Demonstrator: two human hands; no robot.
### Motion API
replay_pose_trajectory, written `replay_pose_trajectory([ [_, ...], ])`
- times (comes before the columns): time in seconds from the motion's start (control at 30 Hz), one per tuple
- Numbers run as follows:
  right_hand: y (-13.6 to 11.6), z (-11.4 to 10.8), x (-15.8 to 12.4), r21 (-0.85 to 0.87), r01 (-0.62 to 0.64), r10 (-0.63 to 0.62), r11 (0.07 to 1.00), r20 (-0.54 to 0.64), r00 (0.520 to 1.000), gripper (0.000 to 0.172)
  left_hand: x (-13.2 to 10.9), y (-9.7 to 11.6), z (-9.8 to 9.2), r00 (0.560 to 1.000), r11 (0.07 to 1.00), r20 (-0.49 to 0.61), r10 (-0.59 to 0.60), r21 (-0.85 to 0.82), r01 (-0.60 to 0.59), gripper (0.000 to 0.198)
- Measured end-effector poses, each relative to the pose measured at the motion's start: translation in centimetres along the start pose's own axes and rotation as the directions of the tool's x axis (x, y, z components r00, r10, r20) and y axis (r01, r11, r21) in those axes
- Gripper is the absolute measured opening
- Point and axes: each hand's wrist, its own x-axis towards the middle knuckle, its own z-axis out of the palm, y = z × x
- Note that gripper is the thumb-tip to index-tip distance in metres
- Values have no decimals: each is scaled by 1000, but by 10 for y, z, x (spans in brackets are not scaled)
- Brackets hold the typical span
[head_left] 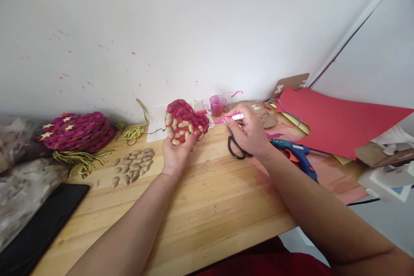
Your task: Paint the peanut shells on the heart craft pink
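My left hand [176,153] grips from below a red heart-shaped piece [186,121] covered with peanut shells, some painted magenta and some bare, tilted up over the wooden table [207,207]. My right hand [249,133] is closed on a white-handled paintbrush [234,117] whose pink tip points left toward the heart's right edge. A small cup of magenta paint [217,104] stands just behind the brush.
Loose peanut shells [134,166] lie left of my left hand. A finished magenta shell piece with yellow stars [76,131] sits far left. Black scissors [236,148], a blue glue gun [297,155], red paper [339,123], yellow-green cords [134,131] and a black tablet [39,224] surround.
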Motion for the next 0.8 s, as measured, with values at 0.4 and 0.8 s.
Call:
replay_pose_trajectory([
  [0.4, 27, 10, 77, -233, -357, 333, 905, -134, 933, 19, 9, -10, 2, 1000, 999, -24, 5, -45, -6, 31],
  [0.8, 49, 42, 110, -642, -342, 539, 686, 133, 832, 23, 10, -7, 3, 997, 995, -45, -66, -80, 62, 27],
])
